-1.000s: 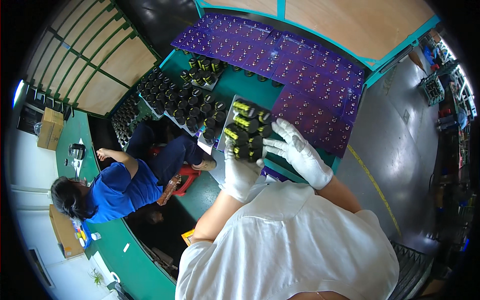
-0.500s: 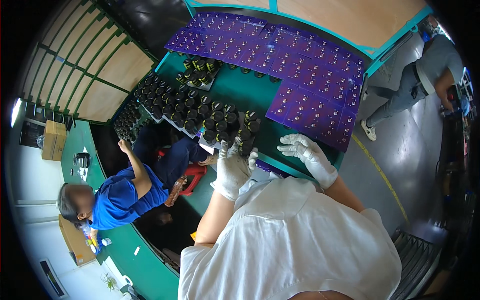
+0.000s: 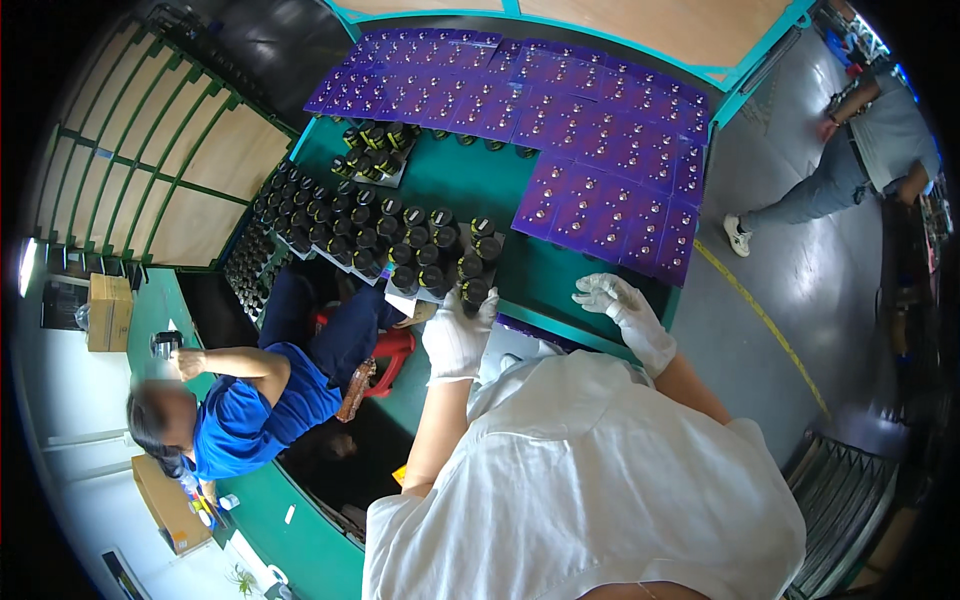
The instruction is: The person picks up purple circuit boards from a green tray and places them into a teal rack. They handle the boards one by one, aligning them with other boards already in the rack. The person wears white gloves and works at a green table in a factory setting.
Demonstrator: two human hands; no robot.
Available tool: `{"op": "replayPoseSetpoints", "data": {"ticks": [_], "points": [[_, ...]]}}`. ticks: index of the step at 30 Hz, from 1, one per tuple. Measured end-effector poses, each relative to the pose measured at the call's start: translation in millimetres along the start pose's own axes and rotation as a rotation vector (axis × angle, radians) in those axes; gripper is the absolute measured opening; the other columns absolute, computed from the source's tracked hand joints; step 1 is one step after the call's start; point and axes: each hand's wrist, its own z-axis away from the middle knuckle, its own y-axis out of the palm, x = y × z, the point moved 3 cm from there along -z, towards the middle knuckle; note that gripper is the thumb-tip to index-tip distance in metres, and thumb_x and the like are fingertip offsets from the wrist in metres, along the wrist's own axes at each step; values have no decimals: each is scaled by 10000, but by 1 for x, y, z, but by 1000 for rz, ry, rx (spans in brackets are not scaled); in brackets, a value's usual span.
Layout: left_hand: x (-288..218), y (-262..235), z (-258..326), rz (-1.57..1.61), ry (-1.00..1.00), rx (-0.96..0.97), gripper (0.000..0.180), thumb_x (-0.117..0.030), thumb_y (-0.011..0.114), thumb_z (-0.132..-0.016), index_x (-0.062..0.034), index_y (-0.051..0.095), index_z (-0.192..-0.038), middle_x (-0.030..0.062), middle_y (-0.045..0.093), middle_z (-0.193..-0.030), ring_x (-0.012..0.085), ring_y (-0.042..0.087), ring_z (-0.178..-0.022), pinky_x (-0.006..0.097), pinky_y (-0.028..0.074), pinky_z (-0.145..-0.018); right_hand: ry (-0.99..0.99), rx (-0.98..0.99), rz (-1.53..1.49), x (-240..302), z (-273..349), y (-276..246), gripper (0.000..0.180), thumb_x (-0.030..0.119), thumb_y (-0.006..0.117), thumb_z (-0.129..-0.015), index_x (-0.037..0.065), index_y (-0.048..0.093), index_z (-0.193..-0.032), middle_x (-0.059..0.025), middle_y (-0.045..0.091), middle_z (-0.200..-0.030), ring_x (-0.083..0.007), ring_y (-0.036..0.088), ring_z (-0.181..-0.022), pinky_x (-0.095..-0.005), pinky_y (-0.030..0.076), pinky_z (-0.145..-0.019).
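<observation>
1. The left hand (image 3: 457, 335), in a white glove, is at the near end of a row of black bottles (image 3: 440, 255) on the green table (image 3: 470, 180). Its fingers are curled together against the nearest bottle (image 3: 474, 293); whether they clamp it I cannot tell.
2. Half a second ago this hand was lower and nearer the body; now it has come up to the bottles.
3. The right hand (image 3: 622, 310), also gloved, hovers over the table's near edge, just beside the purple trays (image 3: 610, 215). Its fingers are loosely bent and a little apart, holding nothing.
4. A second ago both hands carried a small tray of bottles with yellow-green labels; that tray has gone from the hands, and the right hand has since drawn off to the side.
5. The bottles stand upright in packed rows running from the left hand away to the left, on pale trays.
6. To the left, below the table, a person in blue (image 3: 240, 410) sits with one arm raised; earlier that arm was stretched toward the table.
7. Farther off, purple trays cover the table's far and right parts.
8. At far right another person (image 3: 850, 170) stands on the grey floor.
</observation>
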Motion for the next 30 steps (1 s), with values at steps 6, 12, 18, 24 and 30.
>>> {"op": "replayPoseSetpoints", "data": {"ticks": [6,12,18,24,30], "points": [[3,4,-11,-153,19,-177,575,-587,561,-856,-21,653,-879,218,637,-614,380,670,-602,448,547,-549,27,-17,63,-3,3,-6,353,222,604,-948,-29,550,-1190,-117,599,-1173,-212,587,-1114,-315,438,-953],[5,7,7,22,-24,-203,539,-517,623,-856,6,623,-986,209,674,-714,400,674,-681,444,543,-607,-3,-143,139,11,20,-19,311,170,588,-948,-50,567,-1166,-121,616,-1138,-192,590,-1092,-299,450,-937],[-21,6,44,383,315,-119,157,-188,687,-863,-62,620,-798,102,629,-616,261,609,-511,362,491,-516,-209,-374,172,11,48,-48,255,112,563,-944,-59,589,-1131,-113,649,-1052,-171,626,-983,-291,484,-875],[-85,63,17,97,492,-24,542,-216,672,-831,5,506,-1298,434,343,-1359,537,349,-1295,536,343,-1062,-367,-363,486,5,67,-71,207,110,578,-918,-23,612,-1073,-130,664,-970,-205,646,-858,-339,508,-777],[-115,94,-26,80,460,-141,553,-262,718,-770,-123,584,-1288,200,450,-1430,447,302,-1368,576,116,-1170,-522,-498,790,20,87,-75,213,156,671,-851,65,614,-1035,-156,647,-982,-344,625,-945,-430,507,-823]]}}
